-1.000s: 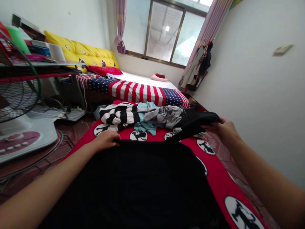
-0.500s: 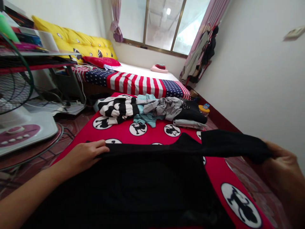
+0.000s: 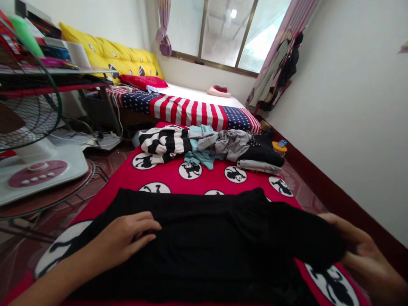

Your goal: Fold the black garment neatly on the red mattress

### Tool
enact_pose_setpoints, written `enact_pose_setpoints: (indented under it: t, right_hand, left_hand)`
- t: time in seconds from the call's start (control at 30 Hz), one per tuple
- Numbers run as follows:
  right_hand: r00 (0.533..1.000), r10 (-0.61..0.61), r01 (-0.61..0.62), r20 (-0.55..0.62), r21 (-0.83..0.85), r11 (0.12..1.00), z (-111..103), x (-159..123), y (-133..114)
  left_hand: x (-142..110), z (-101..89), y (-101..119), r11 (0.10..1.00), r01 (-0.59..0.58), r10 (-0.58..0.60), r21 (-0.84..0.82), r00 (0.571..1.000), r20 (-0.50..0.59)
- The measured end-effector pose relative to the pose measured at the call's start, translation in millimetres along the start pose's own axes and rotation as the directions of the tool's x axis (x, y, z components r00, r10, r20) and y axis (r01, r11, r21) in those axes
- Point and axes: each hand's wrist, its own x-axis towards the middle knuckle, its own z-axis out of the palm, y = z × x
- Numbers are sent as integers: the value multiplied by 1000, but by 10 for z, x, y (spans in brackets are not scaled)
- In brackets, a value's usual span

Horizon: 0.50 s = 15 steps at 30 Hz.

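Note:
A black garment (image 3: 204,242) is spread across the near part of a red blanket (image 3: 219,180) with monkey prints in white circles. My left hand (image 3: 135,233) rests over the garment's left part, fingers apart and holding nothing. At the right, my right hand (image 3: 363,250) grips the end of a sleeve-like part and holds it raised over the blanket's edge; its fingertips are partly hidden behind the cloth and slightly blurred.
Beyond the garment lie a striped black and white top (image 3: 165,142), a teal garment (image 3: 200,159), a grey garment (image 3: 229,142) and folded dark clothes (image 3: 264,151). A fan (image 3: 47,170) stands on a round stool at left. A bed (image 3: 191,110) is behind, a wall at right.
My left hand has let go of the garment's far edge and moved nearer. The cloth has dropped flatter onto the blanket. My right hand, still gripping the sleeve part, has moved inward and lower.

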Motion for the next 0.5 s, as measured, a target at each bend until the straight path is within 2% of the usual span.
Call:
enact_pose_setpoints:
  t: [0.03, 0.1, 0.17, 0.23, 0.3, 0.37, 0.43, 0.5]
  right_hand:
    - [994, -45, 51, 96, -63, 997, 96, 11, -57]
    - [949, -156, 210, 273, -181, 961, 327, 35, -200]
    - [867, -242, 380, 436, -263, 887, 600, 54, -363]
    - [773, -283, 498, 568, -267, 825, 878, 65, -501]
    - [718, -309, 543, 624, -225, 809, 1103, 76, -574]
    - [708, -314, 542, 632, -201, 816, 1224, 99, -571]
    - [707, -284, 534, 647, -226, 815, 1218, 153, -508]
    - [693, -231, 529, 683, -263, 807, 1103, 245, -403]
  left_hand:
    - [65, 36, 141, 997, -17, 17, -77, 1000, 2]
    - [208, 135, 440, 975, -56, 46, -215, 998, -51]
    - [351, 265, 726, 936, -99, 79, -339, 994, -72]
    - [479, 407, 961, 895, -109, 98, -433, 994, -47]
    - [581, 528, 1120, 865, -74, 76, -495, 997, -17]
    - [645, 599, 1203, 833, -37, 52, -552, 999, 12]
    - [658, 606, 1228, 802, -3, 48, -598, 997, 59]
    - [619, 558, 1224, 796, 30, 49, -605, 992, 113]
